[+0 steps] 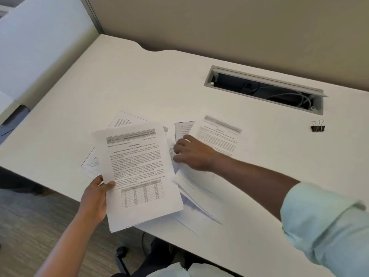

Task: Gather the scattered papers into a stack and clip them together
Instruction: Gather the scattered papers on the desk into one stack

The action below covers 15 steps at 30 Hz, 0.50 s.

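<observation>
My left hand grips a small stack of printed papers by its left edge, lifted over the desk's front edge, thumb on top. Its top sheet carries a grey header and a table. My right hand lies palm down with fingers bent on loose papers spread to the right, its fingertips on the sheets' left edges. More sheets poke out behind the held stack, and blank-looking ones lie under my right forearm. A black binder clip stands alone at the far right.
The white desk has an open cable slot with wires at the back right. A beige partition wall runs behind it and a white panel stands at the left. A chair base and carpet show below the front edge.
</observation>
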Tool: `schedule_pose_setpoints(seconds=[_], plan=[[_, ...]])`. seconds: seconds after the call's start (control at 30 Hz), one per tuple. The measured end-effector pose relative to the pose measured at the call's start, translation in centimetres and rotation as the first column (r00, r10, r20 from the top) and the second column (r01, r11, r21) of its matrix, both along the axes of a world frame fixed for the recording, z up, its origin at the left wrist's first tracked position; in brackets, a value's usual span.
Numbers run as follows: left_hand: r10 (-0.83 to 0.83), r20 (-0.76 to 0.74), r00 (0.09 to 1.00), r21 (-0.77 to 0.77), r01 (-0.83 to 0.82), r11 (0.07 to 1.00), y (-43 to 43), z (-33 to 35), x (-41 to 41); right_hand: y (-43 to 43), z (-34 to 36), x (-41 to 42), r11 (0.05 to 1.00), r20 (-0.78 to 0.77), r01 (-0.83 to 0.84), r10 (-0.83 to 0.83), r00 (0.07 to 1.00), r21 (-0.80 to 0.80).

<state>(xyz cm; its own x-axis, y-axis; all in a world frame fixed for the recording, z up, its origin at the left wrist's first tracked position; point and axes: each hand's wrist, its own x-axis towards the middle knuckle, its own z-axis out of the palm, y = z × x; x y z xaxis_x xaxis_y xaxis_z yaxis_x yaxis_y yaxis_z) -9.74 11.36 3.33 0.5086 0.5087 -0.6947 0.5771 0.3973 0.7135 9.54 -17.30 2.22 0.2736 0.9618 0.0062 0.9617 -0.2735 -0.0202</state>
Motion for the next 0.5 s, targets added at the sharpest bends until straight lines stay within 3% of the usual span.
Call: schedule_pose_setpoints(seconds=[0.13, 0.27, 0.33, 0.4, 0.5], plan=[[-0.041, -0.024, 0.999, 0.012, 0.041, 0.999, 0.8, -0.6, 0.3, 0.0, -2.9, -2.8, 0.996, -0.13, 0.075, -0.069, 0.989, 0.045], [-0.086, -0.057, 0.995, 0.029, 0.088, 0.996, 1.5, -0.9, 1.5, -1.8, -2.9, -2.8, 0.915, -0.304, 0.38, -0.327, 0.895, 0.133], [-0.114, -0.064, 0.991, 0.03, 0.116, 0.993, 1.8, -0.9, 2.2, -3.7, -2.0, -1.1, 0.777, -0.378, 0.624, -0.554, 0.741, 0.084], [-0.133, -0.071, 0.989, 0.019, 0.135, 0.991, 1.8, -0.8, 2.9, -6.2, -1.6, 1.4, 0.577, -0.39, 0.817, -0.753, 0.53, -0.004], [-0.179, -0.056, 0.982, 0.01, 0.18, 0.984, 1.8, -0.5, 4.0, -10.0, -2.2, 4.5, 0.346, -0.378, 0.925, -0.886, 0.268, -0.156]])
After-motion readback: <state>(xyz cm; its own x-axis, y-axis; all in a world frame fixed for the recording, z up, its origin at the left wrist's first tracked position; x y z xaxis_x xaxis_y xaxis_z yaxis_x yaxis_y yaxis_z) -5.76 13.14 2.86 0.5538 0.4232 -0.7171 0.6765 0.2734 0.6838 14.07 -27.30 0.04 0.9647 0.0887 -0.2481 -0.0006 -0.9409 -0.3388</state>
